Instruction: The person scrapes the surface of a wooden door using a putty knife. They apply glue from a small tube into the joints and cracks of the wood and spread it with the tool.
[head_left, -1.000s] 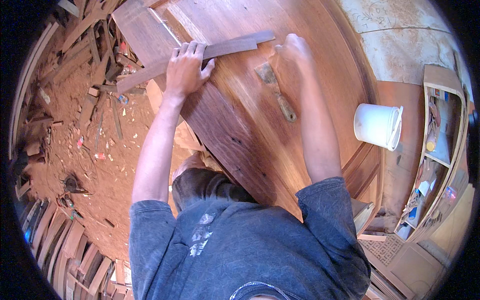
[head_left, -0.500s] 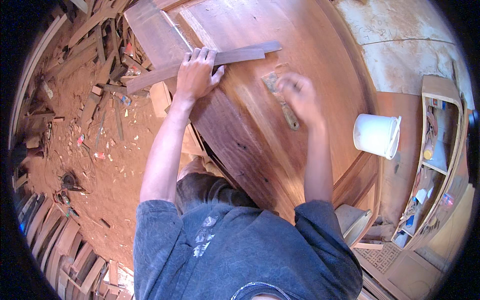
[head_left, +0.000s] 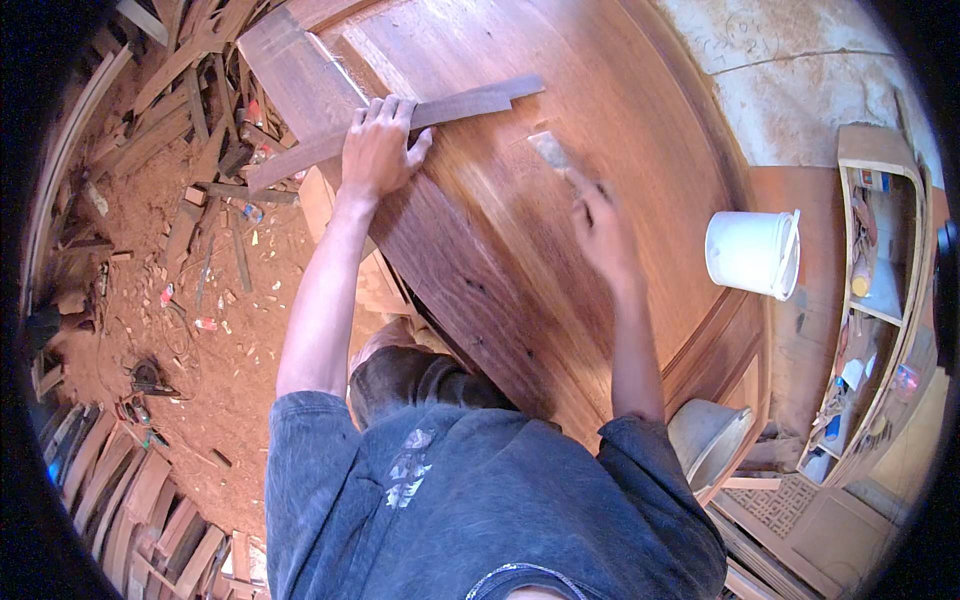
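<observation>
A large panelled wooden door [head_left: 480, 290] lies flat before me. Across its far left part runs a long dark wooden strip [head_left: 465, 108] with a stepped end. My left hand [head_left: 378, 150] lies over this strip, fingers bent across it and thumb out to the right. To the right of the strip, my right hand [head_left: 605, 230] is closed round the handle of a putty knife [head_left: 548, 151]. Its pale metal blade points up and to the left, just over the door's surface. Most of the handle is hidden in my fingers.
A white bucket [head_left: 745, 252] stands to the right of my right forearm, near a wooden shelf unit [head_left: 880, 160] with small items. A pale basin [head_left: 695, 440] sits by my right elbow. Scrap wood [head_left: 190, 60] litters the reddish floor at left; stacked pieces [head_left: 140, 500] lie lower left.
My right hand has taken hold of the putty knife, which lay loose on the door, and its blade has turned. My left hand remains on the strip.
</observation>
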